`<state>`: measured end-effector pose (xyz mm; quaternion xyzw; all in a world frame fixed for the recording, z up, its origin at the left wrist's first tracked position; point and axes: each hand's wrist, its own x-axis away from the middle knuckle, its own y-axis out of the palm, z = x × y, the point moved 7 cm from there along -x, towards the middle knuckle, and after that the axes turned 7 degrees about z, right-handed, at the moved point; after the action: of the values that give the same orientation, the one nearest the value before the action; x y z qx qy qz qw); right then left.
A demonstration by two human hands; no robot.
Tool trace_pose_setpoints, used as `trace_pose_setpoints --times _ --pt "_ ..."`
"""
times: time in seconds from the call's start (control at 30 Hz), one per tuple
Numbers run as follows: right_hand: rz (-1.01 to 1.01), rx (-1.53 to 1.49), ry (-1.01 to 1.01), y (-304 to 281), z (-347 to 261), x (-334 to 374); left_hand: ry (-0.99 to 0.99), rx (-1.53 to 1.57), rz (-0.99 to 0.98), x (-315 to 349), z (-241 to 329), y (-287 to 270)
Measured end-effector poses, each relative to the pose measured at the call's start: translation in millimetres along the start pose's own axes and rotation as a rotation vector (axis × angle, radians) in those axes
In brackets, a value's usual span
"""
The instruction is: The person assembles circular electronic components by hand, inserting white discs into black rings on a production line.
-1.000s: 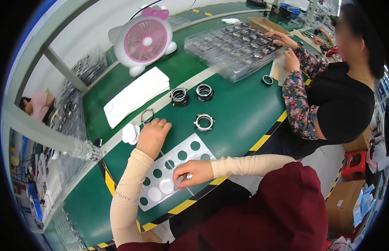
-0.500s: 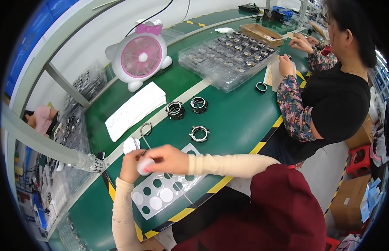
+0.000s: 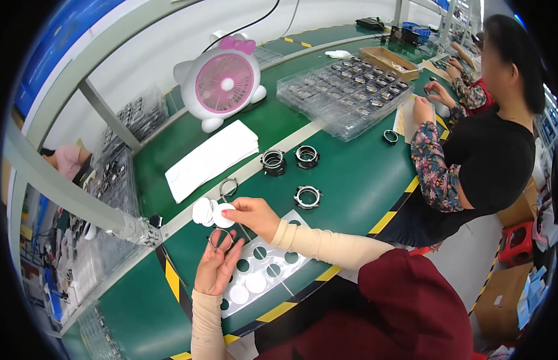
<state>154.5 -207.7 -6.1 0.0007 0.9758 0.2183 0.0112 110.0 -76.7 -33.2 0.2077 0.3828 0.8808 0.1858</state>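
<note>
Both hands are occupied: the left hand (image 3: 213, 267), palm up with the fingers curled and spread, holds a thin dark ring (image 3: 211, 245) near its fingertips, while the right hand (image 3: 255, 217) pinches a round white disc (image 3: 224, 216) between thumb and fingers, just beyond the ring. Whether disc and ring touch is hard to tell. Close to the left of the right fingertips lies a pile of loose white discs (image 3: 203, 211), and just beyond them rests another thin ring (image 3: 222, 189). Below the right wrist, to the right of the left hand, a pale sheet with round holes (image 3: 281, 251) lies on the green table (image 3: 351, 174); farther out beyond the right hand stand two dark stacks of rings (image 3: 273, 170) and a single thicker ring. The disc looks very light, thin and rather bendable, its flat face likely easy to smudge or crease, so a gentle hold at the rim should suit it. The ring seems stiff but slender, also light, probably slippery, and best gripped across its outer edge without squeezing it oval.
</note>
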Motion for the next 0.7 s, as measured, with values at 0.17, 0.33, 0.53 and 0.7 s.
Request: trace_pose_setpoints --times 0.17,0.33,0.53,0.7 --pt "-0.11 0.035 0.164 16 15 12 0.024 0.278 0.037 2 6 1" --pt "-0.166 0.118 0.262 24 29 19 -0.043 0.28 0.158 1 -3 -11" --pt "-0.042 0.098 0.211 13 28 15 -0.026 0.272 0.195 -12 -9 -5" --pt "-0.065 0.205 0.216 26 35 20 -0.019 0.287 0.238 -3 -8 -13"
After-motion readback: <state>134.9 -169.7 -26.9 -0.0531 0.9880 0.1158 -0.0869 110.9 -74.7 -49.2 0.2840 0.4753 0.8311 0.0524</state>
